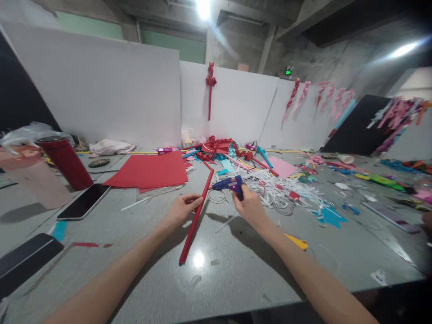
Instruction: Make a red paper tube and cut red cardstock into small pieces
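Note:
Between the fingers of my left hand [185, 208] is a long, thin red paper tube [194, 225], slanting from lower left to upper right above the grey table. My right hand [249, 204] is wrapped round the handle of a dark blue hot glue gun [228, 183] with a small red light on its side. The gun's nozzle points left and comes close to the upper part of the tube; I cannot tell whether they touch. A pile of white paper strips [280, 193] lies behind and right of my right hand.
Red paper sheets [151, 170], a phone [84, 202], a red flask [65, 162] and a pink bottle [37, 175] are on the left. A yellow-handled tool [297, 241] lies by my right forearm. Red paper decorations [216, 148] heap up at the back, before white panels [232, 103].

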Motion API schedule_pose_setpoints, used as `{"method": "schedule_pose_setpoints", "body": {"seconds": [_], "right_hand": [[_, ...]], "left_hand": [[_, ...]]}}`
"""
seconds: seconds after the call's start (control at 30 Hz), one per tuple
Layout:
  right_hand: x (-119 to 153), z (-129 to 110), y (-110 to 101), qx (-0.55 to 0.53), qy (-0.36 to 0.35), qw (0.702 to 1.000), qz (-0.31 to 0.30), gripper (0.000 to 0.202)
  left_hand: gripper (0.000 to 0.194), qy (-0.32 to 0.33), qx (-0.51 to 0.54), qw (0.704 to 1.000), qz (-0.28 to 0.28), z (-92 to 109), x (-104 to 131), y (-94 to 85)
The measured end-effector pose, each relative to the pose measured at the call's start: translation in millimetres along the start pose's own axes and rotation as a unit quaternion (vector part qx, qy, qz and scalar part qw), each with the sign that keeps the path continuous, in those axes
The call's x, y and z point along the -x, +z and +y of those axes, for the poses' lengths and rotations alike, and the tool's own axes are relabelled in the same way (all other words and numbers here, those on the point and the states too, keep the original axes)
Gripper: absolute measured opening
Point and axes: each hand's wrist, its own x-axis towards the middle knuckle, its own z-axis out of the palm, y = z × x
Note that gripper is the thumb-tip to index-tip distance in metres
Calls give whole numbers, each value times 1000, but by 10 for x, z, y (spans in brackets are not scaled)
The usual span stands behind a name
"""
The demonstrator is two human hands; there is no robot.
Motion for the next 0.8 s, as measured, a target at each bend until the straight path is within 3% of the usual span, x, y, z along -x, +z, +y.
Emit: {"method": "schedule_pose_setpoints", "body": {"seconds": [0.47, 0.8], "right_hand": [[42, -11, 12, 24, -49, 998, -8, 36], [57, -34, 19, 25, -92, 995, 10, 25]], "left_hand": [[48, 0, 3, 1000, -6, -39, -18, -14], [41, 12, 9, 1000, 4, -73, -44, -32]]}}
